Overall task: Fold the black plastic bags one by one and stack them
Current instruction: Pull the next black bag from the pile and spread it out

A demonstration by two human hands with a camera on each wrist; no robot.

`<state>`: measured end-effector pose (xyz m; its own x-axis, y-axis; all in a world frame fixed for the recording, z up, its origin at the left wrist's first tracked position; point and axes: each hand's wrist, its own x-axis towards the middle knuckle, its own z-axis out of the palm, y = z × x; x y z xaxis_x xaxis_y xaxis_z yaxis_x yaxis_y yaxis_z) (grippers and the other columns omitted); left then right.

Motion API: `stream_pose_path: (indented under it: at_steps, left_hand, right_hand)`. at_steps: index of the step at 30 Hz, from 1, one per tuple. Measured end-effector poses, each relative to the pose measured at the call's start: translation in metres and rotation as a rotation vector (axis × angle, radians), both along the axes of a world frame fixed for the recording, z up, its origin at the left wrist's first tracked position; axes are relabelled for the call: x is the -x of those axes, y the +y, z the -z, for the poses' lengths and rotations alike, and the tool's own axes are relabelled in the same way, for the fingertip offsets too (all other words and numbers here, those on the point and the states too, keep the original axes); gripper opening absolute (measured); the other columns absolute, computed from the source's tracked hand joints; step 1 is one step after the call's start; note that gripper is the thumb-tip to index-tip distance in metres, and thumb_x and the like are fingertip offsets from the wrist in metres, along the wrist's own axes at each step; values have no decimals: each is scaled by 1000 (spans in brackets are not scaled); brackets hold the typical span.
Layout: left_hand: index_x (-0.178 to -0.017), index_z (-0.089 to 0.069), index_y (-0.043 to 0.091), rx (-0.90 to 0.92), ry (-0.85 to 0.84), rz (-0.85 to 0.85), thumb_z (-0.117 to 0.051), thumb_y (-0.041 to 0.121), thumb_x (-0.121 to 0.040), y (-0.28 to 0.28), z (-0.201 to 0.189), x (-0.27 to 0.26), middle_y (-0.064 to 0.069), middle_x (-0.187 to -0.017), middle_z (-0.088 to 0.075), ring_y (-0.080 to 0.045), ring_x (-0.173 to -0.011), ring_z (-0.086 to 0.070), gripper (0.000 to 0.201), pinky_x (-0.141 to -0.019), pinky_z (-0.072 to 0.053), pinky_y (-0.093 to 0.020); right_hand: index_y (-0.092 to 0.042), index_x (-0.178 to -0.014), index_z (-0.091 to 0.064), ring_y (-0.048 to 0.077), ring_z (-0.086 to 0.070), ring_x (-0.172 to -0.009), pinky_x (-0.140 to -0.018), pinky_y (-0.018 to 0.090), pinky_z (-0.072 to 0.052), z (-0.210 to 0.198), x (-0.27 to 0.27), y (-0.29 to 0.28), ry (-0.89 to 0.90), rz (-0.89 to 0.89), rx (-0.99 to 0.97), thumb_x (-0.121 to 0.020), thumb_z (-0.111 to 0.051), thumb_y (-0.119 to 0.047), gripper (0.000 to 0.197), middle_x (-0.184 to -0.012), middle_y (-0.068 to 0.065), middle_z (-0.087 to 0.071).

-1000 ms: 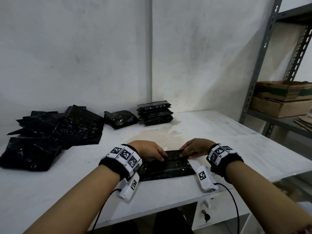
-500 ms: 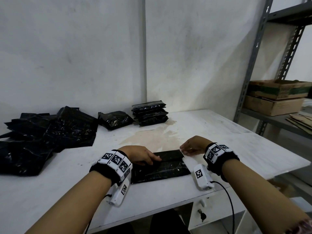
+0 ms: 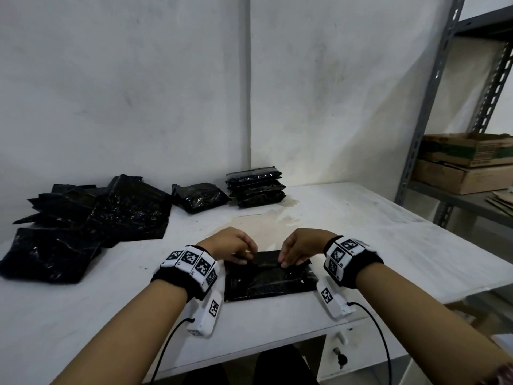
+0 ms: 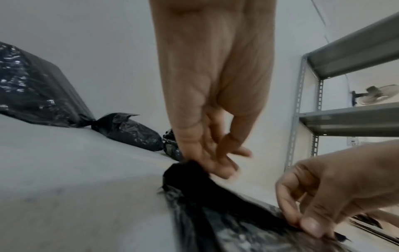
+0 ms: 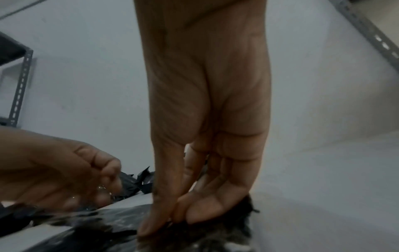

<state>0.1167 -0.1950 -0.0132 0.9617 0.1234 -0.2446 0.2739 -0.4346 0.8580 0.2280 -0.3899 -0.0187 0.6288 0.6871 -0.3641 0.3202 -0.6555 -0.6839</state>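
Black plastic was caught between your fingertips on both sides: your left hand (image 3: 231, 245) pinched the far left edge of the half-folded bag (image 3: 268, 276), the fingers (image 4: 215, 163) bunched together on a gathered corner of film, and your right hand (image 3: 301, 250) pinched the far edge further right, thumb and fingers (image 5: 207, 209) pressed together on the plastic. In the wrist views that far edge stood raised off the surface between your two grips, though motion blur hid the exact fold line. The rest of the bag lay flat on the white table (image 3: 388, 240), near the front edge and directly between your forearms. Both wrists carried black bands with checkered marker tiles, and a small white camera unit hung under each.

Further out, at the far side of the table against the wall, you had a stack of folded bags (image 3: 255, 188), with a single folded bag (image 3: 198, 197) just left of it. A loose pile of unfolded bags (image 3: 88, 220) spread over the far left of the table. To your right stood a grey metal shelf (image 3: 433, 95) holding cardboard boxes (image 3: 466, 162).
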Motion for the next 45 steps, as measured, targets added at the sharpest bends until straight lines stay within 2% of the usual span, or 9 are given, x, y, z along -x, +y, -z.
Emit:
stream_pose_path:
  at_steps: [4,7,12,16,19,24,31,35,45]
  left_hand:
    - [-95,-64,-5,-202,-100,-402,-54,8,-92,34,5,-4,-16,-91,-66,-23,-68,-57,16,-69,-53,-34]
    - [-105,-51,-6,-137,94,-370,-60,20,-93,36,11,0,-19,-89,-64,-22,-58,-56,29,-64,-50,-31]
    - [-85,-58,1,-297,84,-351,-61,2,-88,36,17,0,-21,-120,-63,-18,-70,-61,4,-46,-45,-15]
    - [-84,-63,3,-464,-41,-339,-64,10,-87,52,20,-1,-13,-99,-65,-23,-84,-63,8,-64,-46,-20]
    - [-88,-71,14,-352,-364,-96,-69,10,-85,43,11,1,1,-89,-66,-3,-79,-60,6,-72,-44,-18]
    - [-103,-75,17,-367,-233,308,-73,18,-84,8,1,3,15,-84,-70,12,-70,-59,20,-67,-40,-3]
    - [-125,-62,29,-467,18,380,-82,25,-72,-15,5,-1,6,-114,-68,-4,-97,-60,57,-85,-43,-15]
    - [-125,-62,30,-545,27,388,-87,27,-66,-22,8,-4,7,-117,-67,-5,-99,-59,64,-86,-41,-17]
    - [-130,-58,26,-636,-21,496,-86,38,-64,-83,6,-31,8,-122,-64,-10,-109,-58,72,-95,-45,-24]
  right_hand:
    - [-20,-85,-74,3,-65,-82,-71,13,-52,3,-3,0,44,22,1,-80,-76,-6,14,-83,-4,-72]
    - [-20,-83,-73,3,-64,-79,-66,12,-51,3,-3,2,37,29,16,-81,-75,-5,15,-77,-6,-71]
    - [-19,-84,-72,3,-64,-80,-69,12,-52,3,-3,1,38,32,31,-82,-73,-4,15,-81,-5,-70]
    - [-19,-87,-72,1,-64,-80,-70,12,-51,3,-5,1,46,28,41,-83,-73,-6,14,-83,-6,-71]
    - [-19,-86,-73,-2,-64,-74,-67,11,-50,2,-4,1,49,31,46,-83,-72,-5,14,-78,-8,-71]
    - [-20,-84,-74,2,-64,-79,-67,12,-50,2,-4,2,41,42,39,-81,-74,-5,15,-75,-8,-72]
    - [-19,-86,-74,-1,-64,-73,-72,12,-52,4,-4,-2,46,45,5,-81,-75,-7,13,-78,-7,-72]
    - [-19,-84,-73,2,-65,-81,-73,12,-52,4,-3,-6,50,48,-4,-81,-75,-5,14,-86,-3,-72]
    - [-20,-79,-72,3,-63,-72,-70,13,-52,-4,-8,-66,-22,150,22,-80,-75,-4,17,-67,-9,-69]
